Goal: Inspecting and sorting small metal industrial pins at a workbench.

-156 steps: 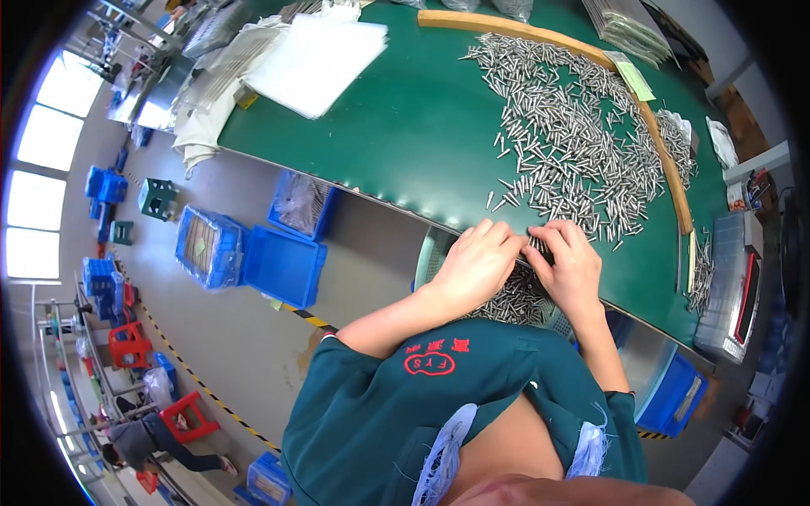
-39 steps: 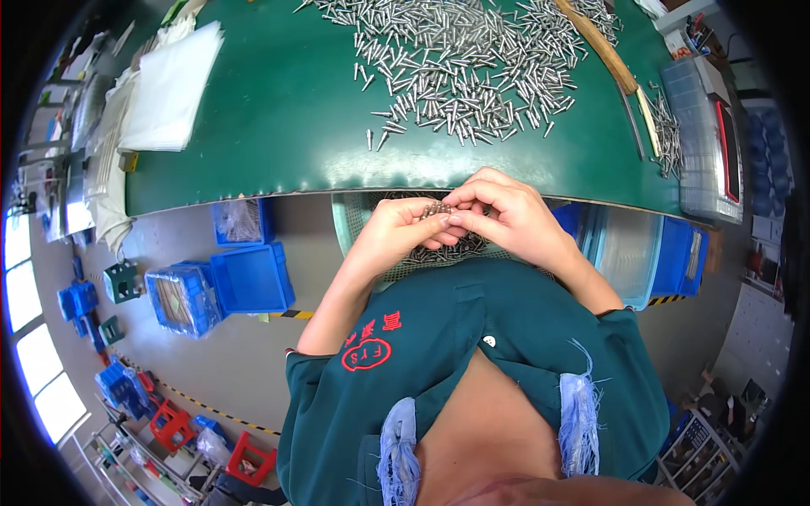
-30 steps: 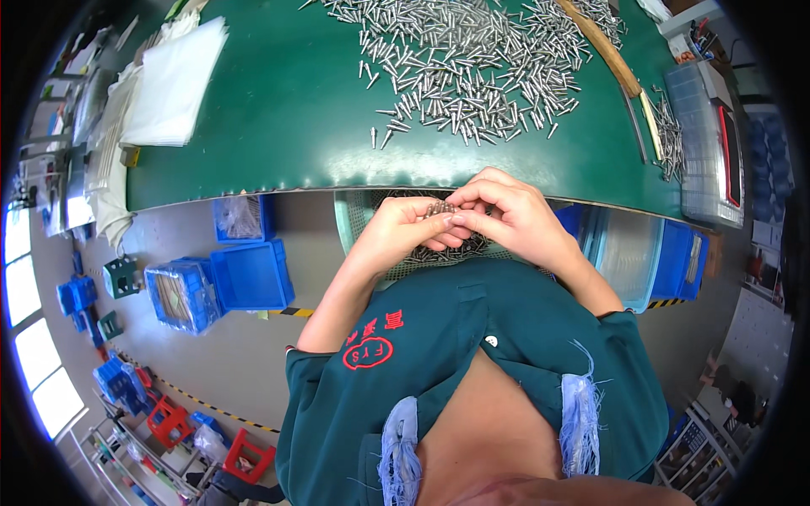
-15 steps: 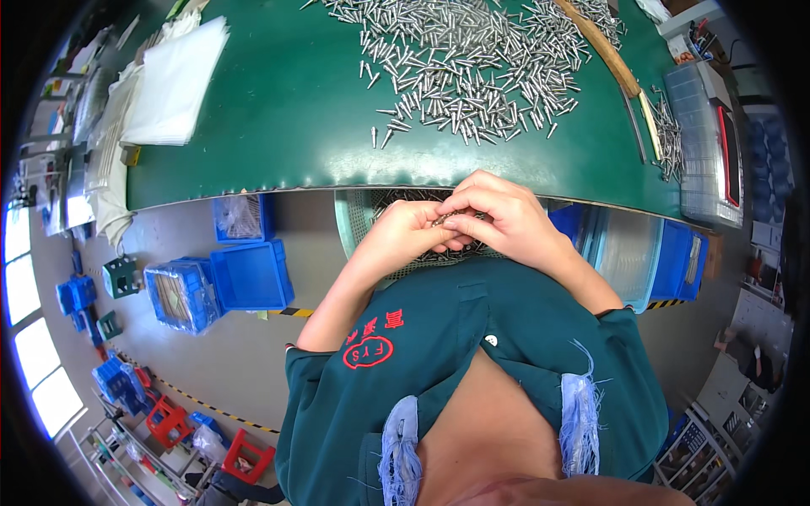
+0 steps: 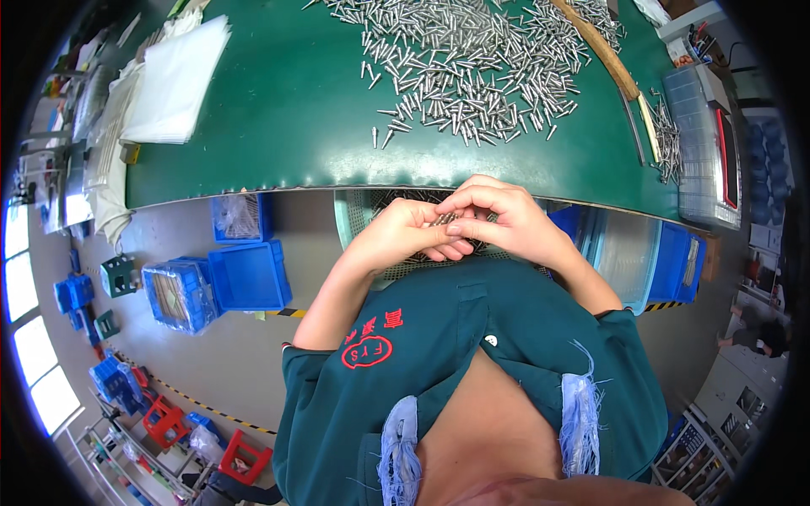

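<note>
Right hand (image 5: 511, 224) just curled further over the metal pins (image 5: 444, 219) gripped in the left hand (image 5: 400, 229), so I can't tell if it's pinching any.

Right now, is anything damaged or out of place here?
The blue strips on the green shirt look frayed, with loose threads. A few metal pins lie apart from the main pile, at its near left.

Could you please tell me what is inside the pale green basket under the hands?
Dark metal pieces show inside the basket; the hands, shirt and table edge cover the rest.
</note>
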The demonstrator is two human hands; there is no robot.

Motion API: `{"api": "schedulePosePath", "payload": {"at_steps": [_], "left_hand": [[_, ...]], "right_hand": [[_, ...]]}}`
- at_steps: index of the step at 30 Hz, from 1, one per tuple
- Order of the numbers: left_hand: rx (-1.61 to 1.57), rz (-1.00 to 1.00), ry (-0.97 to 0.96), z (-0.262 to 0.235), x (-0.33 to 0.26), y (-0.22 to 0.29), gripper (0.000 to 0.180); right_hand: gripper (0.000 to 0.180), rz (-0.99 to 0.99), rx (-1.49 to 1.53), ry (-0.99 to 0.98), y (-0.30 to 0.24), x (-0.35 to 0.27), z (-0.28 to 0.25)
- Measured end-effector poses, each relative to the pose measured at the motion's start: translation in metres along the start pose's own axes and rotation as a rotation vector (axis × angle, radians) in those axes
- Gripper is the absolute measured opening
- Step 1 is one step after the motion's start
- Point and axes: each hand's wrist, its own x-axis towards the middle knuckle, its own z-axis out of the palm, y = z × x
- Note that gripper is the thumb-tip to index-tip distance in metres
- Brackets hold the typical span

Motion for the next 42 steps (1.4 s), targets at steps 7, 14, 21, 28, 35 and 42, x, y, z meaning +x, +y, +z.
{"api": "schedulePosePath", "payload": {"at_steps": [7, 14, 21, 28, 35, 42], "left_hand": [[-0.057, -0.003, -0.069, -0.007, 0.004, -0.009, 0.032], [-0.13, -0.02, -0.093, -0.008, 0.005, -0.013, 0.029], [-0.057, -0.028, -0.034, -0.003, 0.005, -0.008, 0.027], [0.099, 0.062, 0.057, 0.003, 0.002, -0.005, 0.021], [0.15, 0.028, 0.093, 0.004, -0.003, 0.001, 0.022], [0.046, 0.289, 0.267, -0.006, -0.005, 0.009, 0.022]], "right_hand": [[0.032, 0.143, 0.066, 0.0, -0.003, -0.001, 0.0], [0.03, 0.122, 0.034, 0.01, 0.0, -0.001, 0.002], [0.023, 0.115, 0.0, 0.054, 0.003, -0.001, 0.002], [0.014, 0.054, -0.174, 0.055, -0.008, -0.002, -0.001], [0.006, -0.056, -0.214, 0.13, -0.019, 0.008, -0.022], [0.014, 0.059, 0.244, 0.396, -0.013, 0.036, -0.122]]}}
